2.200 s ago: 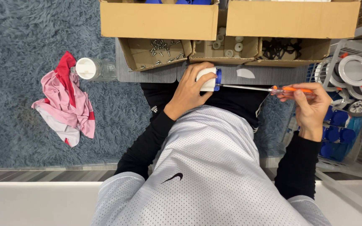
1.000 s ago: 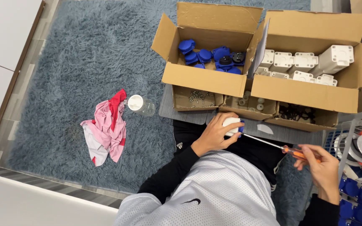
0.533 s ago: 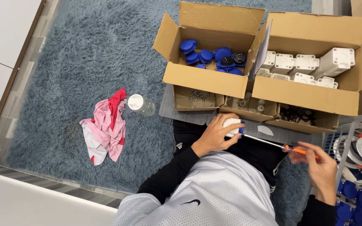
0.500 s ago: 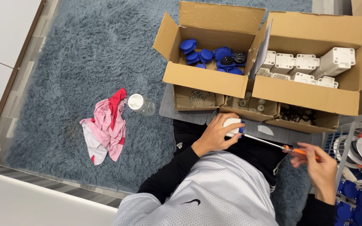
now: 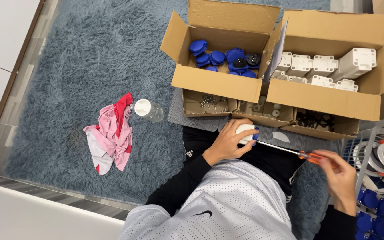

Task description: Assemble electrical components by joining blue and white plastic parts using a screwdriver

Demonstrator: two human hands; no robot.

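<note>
My left hand (image 5: pixel 228 141) grips a small white block with a blue cap (image 5: pixel 246 133), held over my lap. My right hand (image 5: pixel 341 175) holds an orange-handled screwdriver (image 5: pixel 299 154); its metal shaft runs left to the blue end of the block. Both arms are in black sleeves.
On the grey shag rug stand two open cardboard boxes, one (image 5: pixel 214 84) with blue caps (image 5: pixel 221 58), one (image 5: pixel 330 100) with white blocks (image 5: pixel 325 66). Small trays below hold screws (image 5: pixel 207 101) and black rings (image 5: pixel 314 120). A pink cloth (image 5: pixel 112 133) and a clear jar (image 5: pixel 147 109) lie left. A wire rack (image 5: pixel 376 178) stands right.
The view has swung up and away since the earliest frame, showing the boxes' contents. My hands keep the block and screwdriver together; the right hand shifts slightly on the handle.
</note>
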